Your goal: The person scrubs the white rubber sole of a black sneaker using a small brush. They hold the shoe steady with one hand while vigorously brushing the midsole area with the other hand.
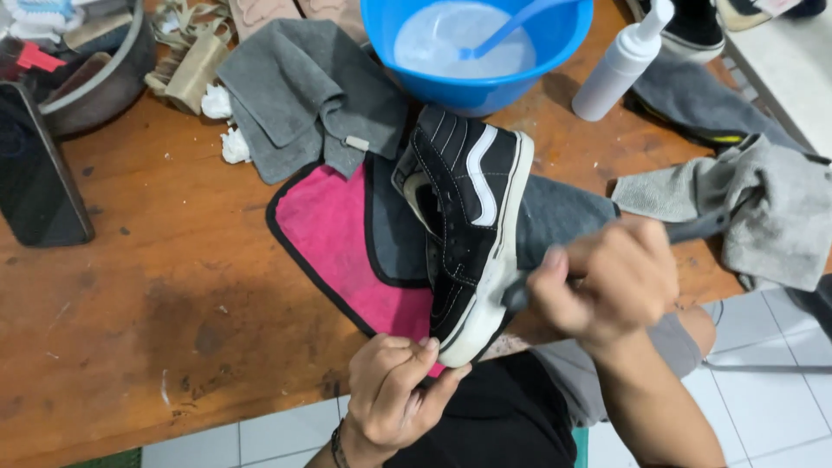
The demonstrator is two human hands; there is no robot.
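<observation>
I see even, fairly bright indoor light from above. My right hand (611, 282) is smeared with motion blur; the rest stays sharp. Soft shadows sit under the blue bowl (477, 52) (its milky liquid shows mild glare). Straight lines bow slightly at the edges.

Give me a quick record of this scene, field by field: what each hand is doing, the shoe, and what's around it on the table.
left hand: grips the toe of the black and white shoe
right hand: holds a dark brush handle against the shoe's white sole edge; blurred
under shoe: pink cloth on wooden table
behind: blue bowl of whitish liquid, white pump bottle, grey cloths
</observation>
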